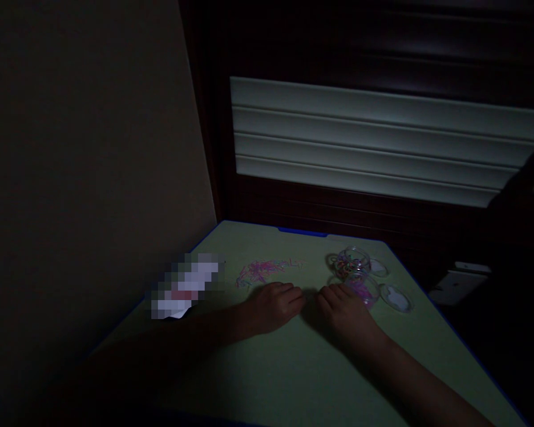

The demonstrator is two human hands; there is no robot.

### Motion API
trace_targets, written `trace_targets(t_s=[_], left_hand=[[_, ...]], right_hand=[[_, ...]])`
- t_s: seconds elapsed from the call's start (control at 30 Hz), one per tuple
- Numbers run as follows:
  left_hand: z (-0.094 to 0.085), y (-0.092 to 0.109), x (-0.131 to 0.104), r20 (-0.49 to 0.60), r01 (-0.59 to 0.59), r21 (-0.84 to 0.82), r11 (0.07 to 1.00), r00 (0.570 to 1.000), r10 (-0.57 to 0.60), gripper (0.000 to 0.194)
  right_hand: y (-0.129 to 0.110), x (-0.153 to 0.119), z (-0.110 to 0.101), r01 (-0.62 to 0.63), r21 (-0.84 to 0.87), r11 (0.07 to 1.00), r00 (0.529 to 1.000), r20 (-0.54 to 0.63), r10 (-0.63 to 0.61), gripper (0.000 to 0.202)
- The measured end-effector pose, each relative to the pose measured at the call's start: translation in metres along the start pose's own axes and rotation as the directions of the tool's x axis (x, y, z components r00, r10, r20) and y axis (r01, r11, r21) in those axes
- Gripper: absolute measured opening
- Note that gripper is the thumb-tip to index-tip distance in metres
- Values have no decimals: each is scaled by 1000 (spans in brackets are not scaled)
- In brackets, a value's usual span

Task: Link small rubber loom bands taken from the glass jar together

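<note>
My left hand [279, 303] hovers over or rests on the table just in front of a loose pile of thin pink and multicoloured strips [260, 271]. Its fingers are curled closed. Facing it across a small gap, my right hand [342, 308] is closed too, fingertips pressed together. Whatever either hand pinches is too small and dark to make out. Right behind the right hand stands a clear round tub with pink contents [365, 290], partly covered by that hand. Beyond it another clear tub [356, 256] has multicoloured loops in and beside it.
Two clear lids, a nearer lid [397, 298] and a farther lid [379, 268], lie right of the tubs. A blurred-out flat object [184, 287] sits at the left edge of the pale table [320, 379]. A wall [93, 148] borders the left; a dark slatted panel [360, 136] stands behind.
</note>
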State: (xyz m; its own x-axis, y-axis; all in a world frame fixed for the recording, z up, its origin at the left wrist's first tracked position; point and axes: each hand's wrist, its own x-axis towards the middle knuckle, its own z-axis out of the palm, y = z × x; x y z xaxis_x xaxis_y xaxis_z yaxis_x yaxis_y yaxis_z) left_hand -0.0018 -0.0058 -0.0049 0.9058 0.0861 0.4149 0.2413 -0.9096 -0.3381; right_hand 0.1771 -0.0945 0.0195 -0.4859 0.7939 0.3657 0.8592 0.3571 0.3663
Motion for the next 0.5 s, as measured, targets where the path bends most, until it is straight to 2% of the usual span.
trace_targets(t_s=[0.27, 0.37, 0.5], left_hand=[[2, -2, -1, -76, -14, -1, 1000, 997, 14, 12], [1, -2, -2, -66, -15, 4, 1000, 998, 15, 11], [0, -2, -2, -30, -16, 8, 1000, 999, 16, 10]], right_hand=[[9, -1, -13, -70, -155, 986, 995, 64, 80, 14], [19, -4, -17, -165, -255, 953, 980, 66, 187, 20], [29, -7, -24, -336, -326, 883, 926, 59, 374, 20]])
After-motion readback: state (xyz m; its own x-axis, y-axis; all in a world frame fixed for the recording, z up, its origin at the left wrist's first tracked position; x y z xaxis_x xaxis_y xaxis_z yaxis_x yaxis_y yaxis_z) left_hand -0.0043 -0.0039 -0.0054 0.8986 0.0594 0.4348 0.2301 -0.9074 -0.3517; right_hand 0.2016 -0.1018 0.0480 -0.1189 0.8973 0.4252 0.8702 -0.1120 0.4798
